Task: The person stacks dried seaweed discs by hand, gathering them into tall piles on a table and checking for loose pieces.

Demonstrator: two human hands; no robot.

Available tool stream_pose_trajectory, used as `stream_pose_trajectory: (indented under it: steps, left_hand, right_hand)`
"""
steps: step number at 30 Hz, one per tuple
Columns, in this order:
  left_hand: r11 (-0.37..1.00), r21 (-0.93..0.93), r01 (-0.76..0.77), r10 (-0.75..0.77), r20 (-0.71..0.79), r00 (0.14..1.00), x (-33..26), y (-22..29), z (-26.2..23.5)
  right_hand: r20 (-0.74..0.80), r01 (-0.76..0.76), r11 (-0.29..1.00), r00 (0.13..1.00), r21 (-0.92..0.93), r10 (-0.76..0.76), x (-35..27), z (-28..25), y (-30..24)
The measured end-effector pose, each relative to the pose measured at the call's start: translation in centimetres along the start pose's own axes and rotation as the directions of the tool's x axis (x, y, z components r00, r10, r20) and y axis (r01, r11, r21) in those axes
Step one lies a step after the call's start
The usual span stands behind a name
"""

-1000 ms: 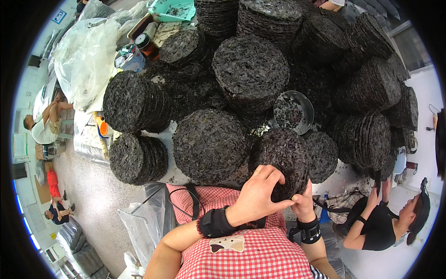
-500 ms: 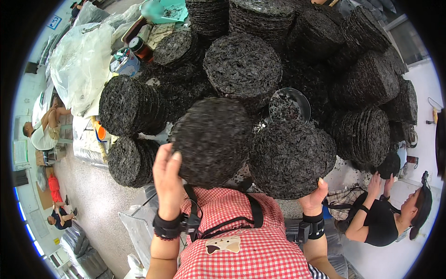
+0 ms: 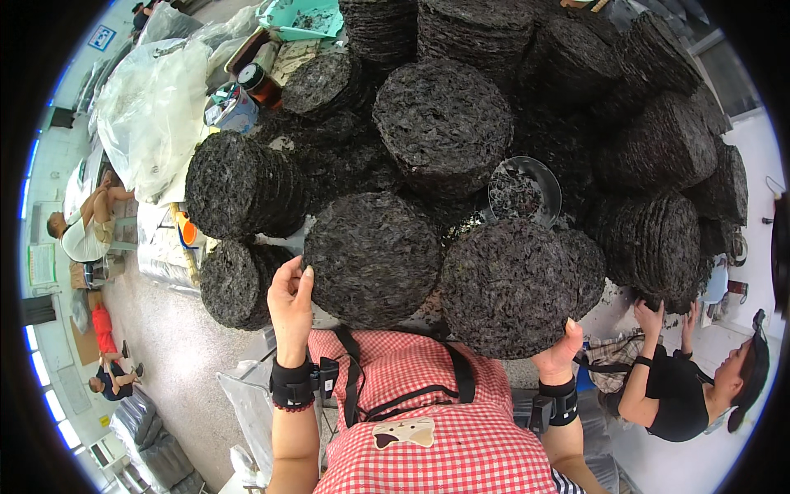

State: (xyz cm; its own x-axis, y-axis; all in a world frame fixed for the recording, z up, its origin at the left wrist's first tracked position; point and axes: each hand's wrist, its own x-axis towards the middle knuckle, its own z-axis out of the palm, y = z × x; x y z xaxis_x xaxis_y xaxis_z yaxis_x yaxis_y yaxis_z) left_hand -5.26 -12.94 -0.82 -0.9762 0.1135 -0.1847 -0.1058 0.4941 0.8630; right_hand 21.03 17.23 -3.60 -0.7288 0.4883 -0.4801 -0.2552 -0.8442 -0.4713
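Note:
Two dark round discs of dried, pressed seaweed fill the middle of the head view. My left hand (image 3: 291,303) grips the left edge of the left disc (image 3: 372,257), which I hold up facing me. My right hand (image 3: 559,349) is under the lower right edge of the right disc (image 3: 508,286) and holds it up too. Both wrists wear black bands. A red-and-white checked apron (image 3: 428,428) covers my chest below.
Many tall stacks of the same dark discs (image 3: 444,123) crowd the table ahead. A round metal bowl (image 3: 523,191) with loose bits sits among them. Clear plastic bags (image 3: 148,115) lie at upper left. A person in black (image 3: 675,395) works at the right; other people sit far left.
A second ago both hands were together on one disc at the right. My left hand then took a separate disc and moved left; now the two discs are held apart, side by side.

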Motion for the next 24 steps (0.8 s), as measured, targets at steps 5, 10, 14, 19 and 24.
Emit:
stream_pose_trajectory:
  steps: [5,10,14,19,24]
  left_hand:
    - [0.97,0.203,-0.133,0.144,-0.042,0.989,0.0,0.4,0.2]
    - [0.933,0.206,-0.295,0.301,0.0,0.954,0.3,2.9,1.1]
    - [0.83,0.313,-0.462,0.446,0.125,0.886,3.6,5.3,2.5]
    - [0.64,0.445,-0.626,0.548,0.306,0.778,7.4,3.6,3.9]
    - [0.627,0.426,-0.652,0.548,0.353,0.758,8.2,2.9,3.9]
  right_hand:
    - [0.005,-0.017,1.0,1.0,-0.011,0.017,0.0,0.2,0.0]
    - [0.011,-0.003,0.996,1.0,-0.091,0.004,0.0,-0.3,0.1]
    - [0.009,-0.039,0.993,0.999,-0.114,0.04,-0.1,0.0,0.1]
    - [0.031,-0.088,0.988,0.995,-0.126,0.092,-0.6,-0.8,0.3]
    - [0.03,-0.104,0.98,0.993,-0.169,0.11,-0.8,-0.2,1.4]
